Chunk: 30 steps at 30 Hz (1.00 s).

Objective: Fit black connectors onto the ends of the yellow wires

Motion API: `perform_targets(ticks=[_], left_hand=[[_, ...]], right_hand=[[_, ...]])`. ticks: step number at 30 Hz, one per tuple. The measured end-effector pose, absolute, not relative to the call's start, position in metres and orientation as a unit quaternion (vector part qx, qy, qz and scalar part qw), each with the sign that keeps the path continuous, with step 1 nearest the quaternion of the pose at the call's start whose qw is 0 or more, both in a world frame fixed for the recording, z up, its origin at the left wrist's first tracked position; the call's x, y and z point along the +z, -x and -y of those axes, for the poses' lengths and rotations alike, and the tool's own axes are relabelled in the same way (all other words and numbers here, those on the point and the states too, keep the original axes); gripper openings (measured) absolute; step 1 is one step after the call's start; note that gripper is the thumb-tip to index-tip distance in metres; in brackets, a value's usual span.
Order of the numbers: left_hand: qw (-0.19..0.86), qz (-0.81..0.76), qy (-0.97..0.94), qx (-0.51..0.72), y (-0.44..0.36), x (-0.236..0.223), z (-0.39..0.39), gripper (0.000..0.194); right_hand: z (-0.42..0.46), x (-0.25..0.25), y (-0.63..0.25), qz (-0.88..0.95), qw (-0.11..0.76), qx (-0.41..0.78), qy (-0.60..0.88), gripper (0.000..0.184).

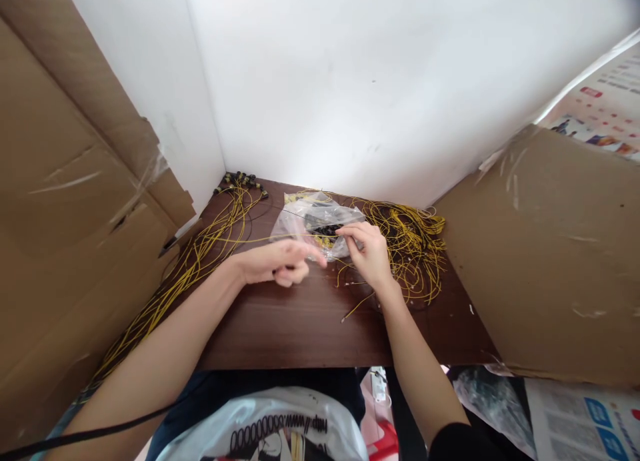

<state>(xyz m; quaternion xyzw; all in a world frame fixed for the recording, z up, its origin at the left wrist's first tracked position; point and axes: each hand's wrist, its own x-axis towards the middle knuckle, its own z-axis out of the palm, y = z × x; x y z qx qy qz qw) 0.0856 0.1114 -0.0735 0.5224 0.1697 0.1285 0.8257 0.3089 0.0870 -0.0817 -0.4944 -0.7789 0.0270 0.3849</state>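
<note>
My right hand [367,249] is over the right side of a clear plastic bag [295,224], thumb and fingers pinched together. A thin yellow wire [260,238] runs across from the left to its fingertips. Inside the bag lie small black parts [327,229] and yellow parts [323,242]. My left hand [283,261] is just in front of the bag, its index finger extended to the right and the other fingers curled. A small dark spot shows at its palm; what it holds, if anything, is hidden.
Long yellow wires with black ends [240,179] stretch along the table's left side. A tangled heap of yellow wires [410,241] lies at the right of the brown table [300,328]. Cardboard walls [550,268] flank both sides; a white panel [350,101] stands behind. Below is a printed white bag [280,408].
</note>
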Motion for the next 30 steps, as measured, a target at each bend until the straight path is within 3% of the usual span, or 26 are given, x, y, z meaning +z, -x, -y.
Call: perform_targets(ticks=[3,5,9,12,14,17,19,21,24,30], left_hand=[[0.791,-0.080,-0.604,-0.052,-0.082,-0.064,-0.105,0.051],[0.781,-0.066,-0.617,-0.063,-0.081,-0.062,-0.104,0.044],[0.820,-0.081,-0.548,0.143,-0.083,-0.063,-0.105,0.042],[0.794,-0.117,-0.513,0.305,-0.086,-0.064,-0.108,0.044],[0.726,-0.172,-0.551,0.374,-0.089,-0.067,-0.111,0.035],[0.517,-0.298,-0.679,0.427,-0.097,-0.075,-0.114,0.016],[0.366,-0.349,-0.757,0.414,-0.101,-0.081,-0.115,0.017],[0.284,-0.362,-0.801,0.384,-0.103,-0.086,-0.116,0.025],[0.278,-0.375,-0.815,0.342,-0.104,-0.091,-0.117,0.032],[0.400,-0.400,-0.756,0.330,-0.105,-0.098,-0.117,0.032]], right_hand=[[-0.088,-0.085,-0.310,0.784,0.368,-0.005,0.500,0.023],[-0.089,-0.086,-0.310,0.791,0.359,-0.020,0.495,0.024],[-0.088,-0.090,-0.303,0.819,0.321,-0.037,0.474,0.024],[-0.085,-0.094,-0.293,0.844,0.299,-0.034,0.444,0.024],[-0.083,-0.096,-0.285,0.859,0.290,-0.029,0.420,0.025],[-0.081,-0.096,-0.277,0.875,0.279,-0.026,0.394,0.026],[-0.080,-0.096,-0.276,0.877,0.282,-0.027,0.389,0.026],[-0.080,-0.095,-0.277,0.870,0.297,-0.031,0.392,0.026],[-0.081,-0.095,-0.280,0.848,0.328,-0.030,0.415,0.024],[-0.085,-0.096,-0.285,0.808,0.365,-0.030,0.461,0.021]])
